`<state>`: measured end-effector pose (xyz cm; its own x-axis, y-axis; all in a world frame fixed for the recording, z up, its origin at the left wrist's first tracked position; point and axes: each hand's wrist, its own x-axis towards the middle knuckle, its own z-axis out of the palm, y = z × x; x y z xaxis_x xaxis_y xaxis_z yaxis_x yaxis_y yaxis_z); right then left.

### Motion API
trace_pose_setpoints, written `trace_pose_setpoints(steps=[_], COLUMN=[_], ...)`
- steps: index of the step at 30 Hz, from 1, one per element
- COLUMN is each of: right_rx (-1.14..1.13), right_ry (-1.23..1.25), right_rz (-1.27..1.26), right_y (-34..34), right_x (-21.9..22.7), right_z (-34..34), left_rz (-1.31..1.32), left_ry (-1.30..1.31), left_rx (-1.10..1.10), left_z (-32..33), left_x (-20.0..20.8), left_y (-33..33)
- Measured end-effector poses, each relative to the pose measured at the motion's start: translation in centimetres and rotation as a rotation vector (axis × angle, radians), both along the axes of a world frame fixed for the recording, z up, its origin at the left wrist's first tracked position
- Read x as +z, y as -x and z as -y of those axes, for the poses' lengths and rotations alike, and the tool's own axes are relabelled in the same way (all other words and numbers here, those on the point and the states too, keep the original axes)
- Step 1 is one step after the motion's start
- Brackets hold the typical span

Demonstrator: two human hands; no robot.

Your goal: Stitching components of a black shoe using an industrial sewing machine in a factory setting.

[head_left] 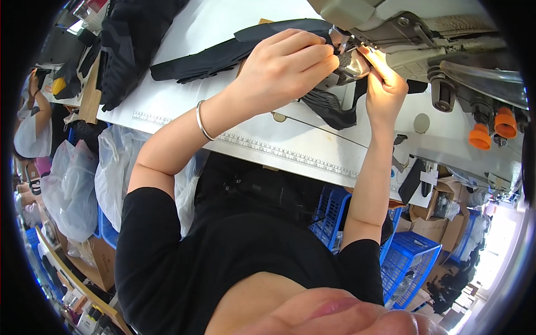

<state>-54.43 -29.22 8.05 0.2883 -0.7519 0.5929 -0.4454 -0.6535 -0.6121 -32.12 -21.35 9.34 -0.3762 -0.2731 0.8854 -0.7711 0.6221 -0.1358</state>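
On my feed, the left hand (296, 64) and right hand (385, 84) curl in at the sewing machine (388, 28) — whether either grips anything, I can't tell through glare. Black fabric (209, 57) lies on the table (173, 100), partly hidden behind the left hand; the machine is cut off above.

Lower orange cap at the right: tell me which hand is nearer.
Right. In the picture, the right hand is above and left of the lower orange cap; the left hand is farther left.
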Motion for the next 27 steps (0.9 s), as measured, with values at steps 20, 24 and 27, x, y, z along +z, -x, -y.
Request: trace_pose_setpoints(steps=[20, 24, 27], right_rx=[-0.053, -0.194, -0.206], right_ry=[-0.028, -0.101, 0.428], right_rz=[0.088, -0.074, 0.077], right_y=[0.1, 0.1, -1.9], right_x=[-1.2, -0.1, -0.6], right_z=[2.1, -0.6, -5.2], left_rz=[-0.025, -0.122, 0.091], left_ry=[-0.084, -0.297, -0.602], left_rx=[0.020, 0.018, 0.124], left_z=[-0.3, -0.3, 2.3], left_x=[0.8, 3.5, 3.6], left_y=[0.2, -5.2, -8.8])
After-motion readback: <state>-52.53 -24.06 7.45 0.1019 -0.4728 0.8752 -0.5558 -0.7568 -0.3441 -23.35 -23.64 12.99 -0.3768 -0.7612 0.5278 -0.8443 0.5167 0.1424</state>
